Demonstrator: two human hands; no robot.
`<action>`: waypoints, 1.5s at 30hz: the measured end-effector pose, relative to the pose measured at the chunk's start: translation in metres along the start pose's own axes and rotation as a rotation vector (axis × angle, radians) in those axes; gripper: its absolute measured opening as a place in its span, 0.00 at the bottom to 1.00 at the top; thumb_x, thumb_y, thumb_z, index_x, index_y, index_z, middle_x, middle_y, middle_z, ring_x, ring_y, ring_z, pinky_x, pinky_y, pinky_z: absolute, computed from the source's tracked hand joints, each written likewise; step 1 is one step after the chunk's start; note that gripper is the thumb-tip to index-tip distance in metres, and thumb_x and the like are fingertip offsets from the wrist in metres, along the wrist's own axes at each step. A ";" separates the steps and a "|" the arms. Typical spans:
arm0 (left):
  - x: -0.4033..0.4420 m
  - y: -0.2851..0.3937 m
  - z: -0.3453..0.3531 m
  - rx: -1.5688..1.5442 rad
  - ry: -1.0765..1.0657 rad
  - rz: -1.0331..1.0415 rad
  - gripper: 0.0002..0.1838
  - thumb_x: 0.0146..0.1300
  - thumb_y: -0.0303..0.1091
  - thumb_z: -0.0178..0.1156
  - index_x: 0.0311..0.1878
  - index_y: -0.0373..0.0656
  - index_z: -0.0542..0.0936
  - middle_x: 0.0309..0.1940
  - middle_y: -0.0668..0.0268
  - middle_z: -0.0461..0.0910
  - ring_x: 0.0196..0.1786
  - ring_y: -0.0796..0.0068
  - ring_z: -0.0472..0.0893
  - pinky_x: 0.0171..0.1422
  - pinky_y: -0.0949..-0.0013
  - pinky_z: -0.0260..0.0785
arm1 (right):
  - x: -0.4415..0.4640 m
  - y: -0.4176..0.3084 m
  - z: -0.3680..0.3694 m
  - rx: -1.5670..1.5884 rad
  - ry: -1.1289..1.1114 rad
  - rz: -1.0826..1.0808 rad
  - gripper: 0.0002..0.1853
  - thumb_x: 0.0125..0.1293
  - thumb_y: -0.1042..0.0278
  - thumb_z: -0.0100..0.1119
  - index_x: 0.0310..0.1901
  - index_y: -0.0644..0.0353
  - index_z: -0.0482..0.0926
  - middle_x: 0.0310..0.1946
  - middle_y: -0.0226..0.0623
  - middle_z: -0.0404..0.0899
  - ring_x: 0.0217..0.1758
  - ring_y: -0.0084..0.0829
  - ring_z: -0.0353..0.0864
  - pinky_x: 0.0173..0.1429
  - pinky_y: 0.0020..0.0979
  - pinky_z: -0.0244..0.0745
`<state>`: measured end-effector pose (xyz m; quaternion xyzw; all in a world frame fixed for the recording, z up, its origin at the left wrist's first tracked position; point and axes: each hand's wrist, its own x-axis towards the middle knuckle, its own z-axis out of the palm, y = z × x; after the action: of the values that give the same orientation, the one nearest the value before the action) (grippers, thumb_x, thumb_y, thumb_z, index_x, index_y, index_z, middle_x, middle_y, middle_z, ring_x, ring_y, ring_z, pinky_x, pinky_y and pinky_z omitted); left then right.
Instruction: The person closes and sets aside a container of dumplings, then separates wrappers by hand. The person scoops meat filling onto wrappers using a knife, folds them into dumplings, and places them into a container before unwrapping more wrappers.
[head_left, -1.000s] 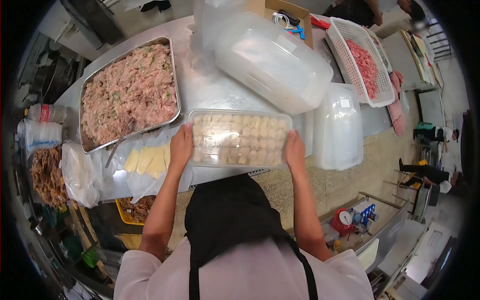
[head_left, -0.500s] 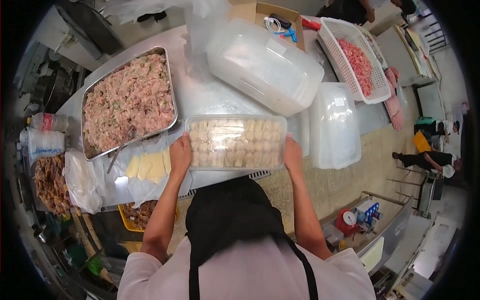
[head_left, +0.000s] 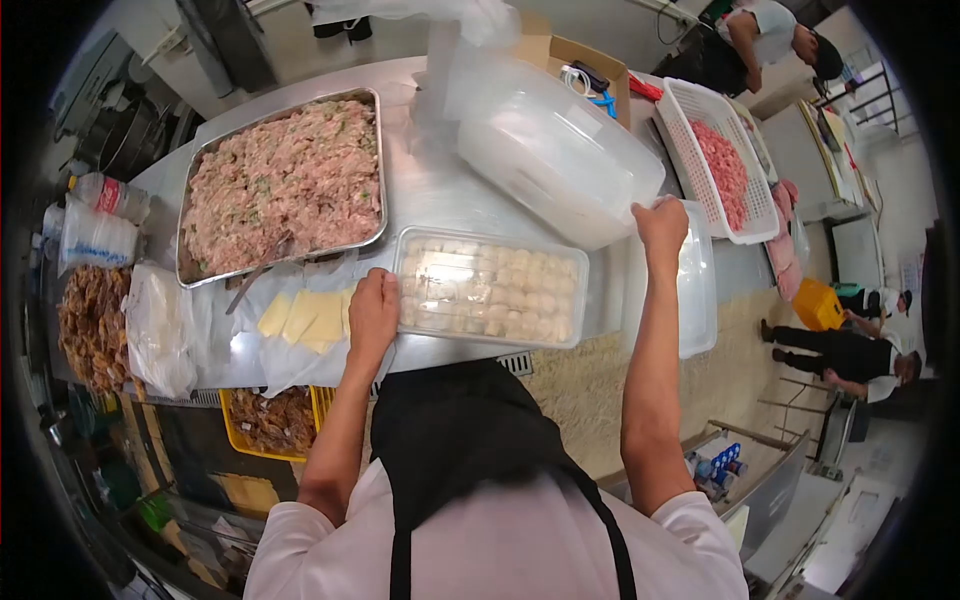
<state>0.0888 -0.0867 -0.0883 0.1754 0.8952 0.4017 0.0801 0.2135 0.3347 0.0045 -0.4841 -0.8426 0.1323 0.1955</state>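
Note:
A clear lidded container (head_left: 490,287) filled with rows of pale round pieces rests near the table's front edge. My left hand (head_left: 374,312) grips its left side, with the fingers closed at the rim. My right hand (head_left: 660,228) is up and to the right of that container, closed on the lower right corner of a large translucent tub (head_left: 560,150) that lies tilted. Beneath my right wrist is a second translucent tub (head_left: 697,285). Left of the container stands a metal tray (head_left: 382,190) of minced meat, with yellow wrapper squares (head_left: 305,318) in front of it.
A white basket (head_left: 690,150) of diced meat stands at the right. Behind the tubs is a cardboard box (head_left: 610,75) with cables. Plastic bags (head_left: 160,335) and brown food (head_left: 92,325) lie at the left. One person (head_left: 765,40) is at upper right; others stand farther right.
My right hand has left the container's right side and moved up and right to the large tub's corner. My left hand stays at the container. The view has shifted slightly.

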 end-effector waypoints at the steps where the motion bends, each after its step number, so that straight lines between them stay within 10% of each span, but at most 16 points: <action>1: -0.004 0.001 -0.001 0.000 0.020 0.033 0.16 0.76 0.41 0.49 0.46 0.36 0.77 0.35 0.45 0.79 0.40 0.40 0.78 0.46 0.46 0.68 | 0.001 -0.002 -0.002 -0.046 0.043 -0.011 0.17 0.46 0.60 0.72 0.27 0.68 0.81 0.30 0.58 0.82 0.38 0.59 0.83 0.45 0.50 0.77; 9: -0.013 -0.004 -0.009 -0.052 0.106 0.091 0.14 0.74 0.38 0.52 0.46 0.35 0.78 0.37 0.47 0.77 0.44 0.46 0.75 0.50 0.49 0.66 | 0.047 0.044 0.028 -0.233 0.224 -0.242 0.19 0.45 0.57 0.71 0.23 0.69 0.79 0.24 0.57 0.81 0.32 0.59 0.83 0.40 0.52 0.75; 13: -0.017 -0.003 -0.023 -0.095 0.091 0.095 0.12 0.73 0.37 0.54 0.45 0.36 0.78 0.37 0.47 0.77 0.43 0.46 0.75 0.49 0.49 0.66 | 0.068 0.034 -0.016 -0.307 0.087 -0.102 0.20 0.53 0.56 0.67 0.35 0.70 0.83 0.37 0.61 0.83 0.45 0.60 0.83 0.51 0.53 0.76; 20: -0.026 -0.008 -0.045 -0.117 0.186 0.211 0.13 0.74 0.37 0.52 0.46 0.35 0.78 0.38 0.50 0.77 0.43 0.49 0.76 0.50 0.56 0.68 | 0.047 0.038 -0.141 -0.474 0.301 -0.332 0.22 0.58 0.55 0.65 0.34 0.75 0.83 0.32 0.59 0.83 0.34 0.55 0.84 0.45 0.48 0.77; 28: -0.024 0.000 -0.079 -0.930 -0.194 -0.116 0.23 0.78 0.46 0.47 0.58 0.35 0.78 0.47 0.61 0.80 0.46 0.71 0.80 0.46 0.68 0.75 | -0.117 0.020 -0.145 0.335 -0.159 0.177 0.08 0.70 0.66 0.62 0.38 0.63 0.81 0.30 0.36 0.84 0.24 0.24 0.81 0.26 0.22 0.74; 31: -0.014 0.005 -0.076 -1.097 -0.362 -0.169 0.29 0.77 0.52 0.48 0.66 0.35 0.73 0.49 0.61 0.80 0.50 0.73 0.79 0.48 0.68 0.75 | -0.154 0.012 -0.085 0.241 -0.243 0.117 0.09 0.66 0.68 0.65 0.39 0.65 0.81 0.30 0.41 0.85 0.31 0.32 0.85 0.34 0.32 0.77; 36: 0.002 -0.009 -0.043 -0.169 -0.257 0.135 0.31 0.77 0.53 0.48 0.70 0.35 0.69 0.52 0.47 0.79 0.54 0.54 0.80 0.56 0.59 0.73 | -0.183 0.021 -0.007 -0.012 -0.280 0.015 0.13 0.64 0.66 0.65 0.43 0.68 0.80 0.36 0.52 0.85 0.40 0.44 0.87 0.47 0.41 0.78; 45: 0.000 0.009 -0.013 -0.385 -0.310 -0.049 0.26 0.78 0.43 0.46 0.72 0.37 0.65 0.62 0.42 0.75 0.64 0.47 0.77 0.66 0.55 0.68 | -0.183 0.053 0.032 0.461 -0.503 0.081 0.22 0.75 0.61 0.52 0.60 0.71 0.75 0.51 0.59 0.81 0.56 0.50 0.81 0.61 0.42 0.73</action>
<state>0.0873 -0.0909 -0.0730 0.1947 0.7831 0.5312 0.2580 0.3226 0.2012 -0.0827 -0.4123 -0.7925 0.4421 0.0805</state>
